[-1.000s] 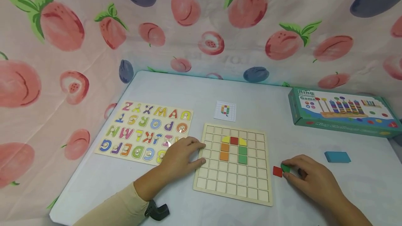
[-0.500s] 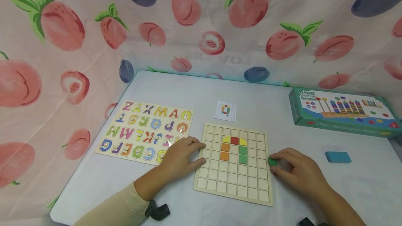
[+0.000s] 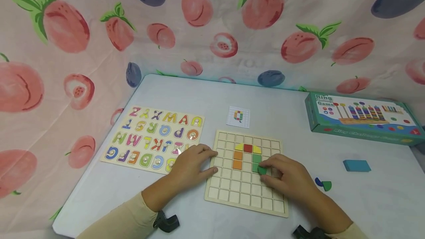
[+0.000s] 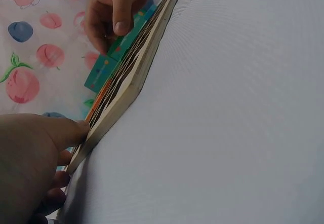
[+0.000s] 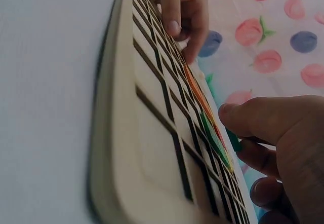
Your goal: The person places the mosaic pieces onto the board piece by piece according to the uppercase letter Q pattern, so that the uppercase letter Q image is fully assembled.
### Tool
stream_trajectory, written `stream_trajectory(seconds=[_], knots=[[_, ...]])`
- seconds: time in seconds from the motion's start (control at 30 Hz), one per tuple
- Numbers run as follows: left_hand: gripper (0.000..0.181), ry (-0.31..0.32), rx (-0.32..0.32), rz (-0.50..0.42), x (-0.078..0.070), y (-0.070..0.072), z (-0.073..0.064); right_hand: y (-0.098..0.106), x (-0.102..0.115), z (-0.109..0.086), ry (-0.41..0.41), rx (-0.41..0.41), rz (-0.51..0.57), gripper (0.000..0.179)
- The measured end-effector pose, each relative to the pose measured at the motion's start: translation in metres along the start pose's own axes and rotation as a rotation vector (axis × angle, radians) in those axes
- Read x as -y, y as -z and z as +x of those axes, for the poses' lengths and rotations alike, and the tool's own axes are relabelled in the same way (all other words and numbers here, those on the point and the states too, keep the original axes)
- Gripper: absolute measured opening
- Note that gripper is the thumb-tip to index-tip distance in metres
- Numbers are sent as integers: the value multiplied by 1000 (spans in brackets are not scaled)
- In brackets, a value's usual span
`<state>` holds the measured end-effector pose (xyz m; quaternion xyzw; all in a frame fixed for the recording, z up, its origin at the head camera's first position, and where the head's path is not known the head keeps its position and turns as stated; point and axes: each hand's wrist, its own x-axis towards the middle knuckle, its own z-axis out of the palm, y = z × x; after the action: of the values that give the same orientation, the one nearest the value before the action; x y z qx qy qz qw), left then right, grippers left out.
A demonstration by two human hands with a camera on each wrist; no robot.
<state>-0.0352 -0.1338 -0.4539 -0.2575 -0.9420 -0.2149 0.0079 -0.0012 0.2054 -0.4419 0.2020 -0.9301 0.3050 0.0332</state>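
Observation:
A pale wooden grid board (image 3: 231, 197) lies flat with yellow, red, orange and green pieces set in some squares. My left hand (image 3: 190, 163) rests at its left edge, thumb and forefinger touching the rim; in the left wrist view the thumb (image 4: 71, 133) lies on the edge. Between the thumb and forefinger of my right hand (image 3: 292, 176), a green rounded piece (image 3: 262, 170) is pinched. This piece is over the board, next to the lower green square (image 3: 255, 167). In the right wrist view the green piece (image 5: 233, 141) shows only partly behind the fingers.
A pattern card (image 3: 238, 117) lies behind the board. The alphabet puzzle (image 3: 139, 158) is to the left. Right of my right hand lie a small blue piece (image 3: 318, 182) and a green one (image 3: 327, 186). Farther right are a blue block (image 3: 356, 165) and a green game box (image 3: 358, 121).
My right hand has moved left from the table onto the board with the green piece. The red square beside it earlier is out of sight. My left hand stays put.

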Motion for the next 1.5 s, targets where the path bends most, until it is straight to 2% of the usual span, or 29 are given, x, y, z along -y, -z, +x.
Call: stream_trajectory(seconds=[0.27,0.53,0.73,1.07,1.23,1.5], knots=[[49,-8,-2,6,-1,2,0,-21,21,11,58,32,19,33],[48,-6,0,-2,-1,1,0,-38,35,16,82,92,5,27],[48,-12,-8,-8,-1,1,0,-45,41,20,93,65,-40,22],[48,-12,-1,-7,-1,3,0,-48,46,20,55,27,-71,21],[48,-13,-1,-9,-1,3,0,-47,48,20,32,1,-57,20],[48,-4,2,-5,-2,3,-1,-46,47,18,49,-24,-23,18]])
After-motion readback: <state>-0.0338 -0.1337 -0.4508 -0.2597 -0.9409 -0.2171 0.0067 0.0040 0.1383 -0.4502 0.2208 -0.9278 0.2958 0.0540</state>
